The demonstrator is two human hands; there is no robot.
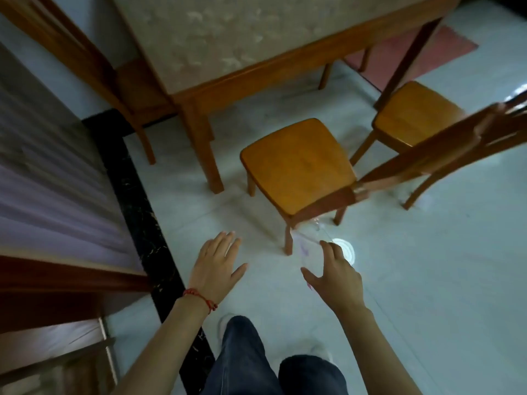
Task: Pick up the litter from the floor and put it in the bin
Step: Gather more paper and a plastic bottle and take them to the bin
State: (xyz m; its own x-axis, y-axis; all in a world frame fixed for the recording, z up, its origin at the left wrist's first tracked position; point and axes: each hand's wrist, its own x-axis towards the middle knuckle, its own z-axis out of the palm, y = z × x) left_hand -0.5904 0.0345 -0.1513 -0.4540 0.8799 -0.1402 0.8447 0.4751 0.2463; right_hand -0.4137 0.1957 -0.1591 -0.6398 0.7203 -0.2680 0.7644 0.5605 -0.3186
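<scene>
We see bare floor [427, 280] right of stool [296, 166]; two stools, one table [228, 38]. Left hand [215, 265], right hand [336, 276] both spread, empty; blurred clear litter [306, 240] just ahead.

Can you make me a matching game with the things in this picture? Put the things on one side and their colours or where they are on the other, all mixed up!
Things:
1. Nearest stool
2. Bracelet
3. Clear plastic litter
4. Rug

Clues:
A. Red, round the left wrist
B. On the floor by the stool's leg, just ahead of the right hand
C. Pinkish, on the floor beyond the table
D. Orange-brown wooden seat

Pairs: 1-D, 2-A, 3-B, 4-C
</scene>
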